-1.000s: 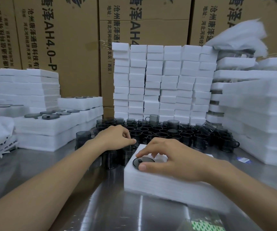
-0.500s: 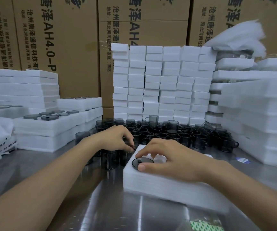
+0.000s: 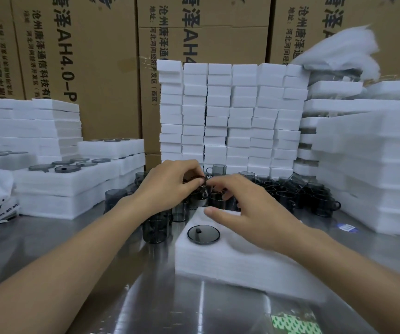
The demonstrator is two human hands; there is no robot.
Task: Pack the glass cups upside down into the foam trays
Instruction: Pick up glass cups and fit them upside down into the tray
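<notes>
– Glass cups, nearest first: where are they?
– One seated cup sits upside down in the foam tray, at its left end, dark base up. The tray lies flat on the steel desk. A green-and-white sheet lies nearer the front edge.
– And the hands?
– Both are just past the tray, fingertips together. The left hand has its fingers curled, pinching a dark cup at the front of the crowd. The right hand has its fingertips at that same cup and its thumb stretched out over the tray's far edge. Whether it grips I cannot tell, as the spot is blurred.
– Behind them?
– A crowd of loose cups stands on the desk, most upright, some with handles showing. To the left, packed trays are stacked, with cup bases showing on top. Further back is a wall of white foam blocks, and there are taller foam stacks on the right. Brown cartons stand behind everything.
</notes>
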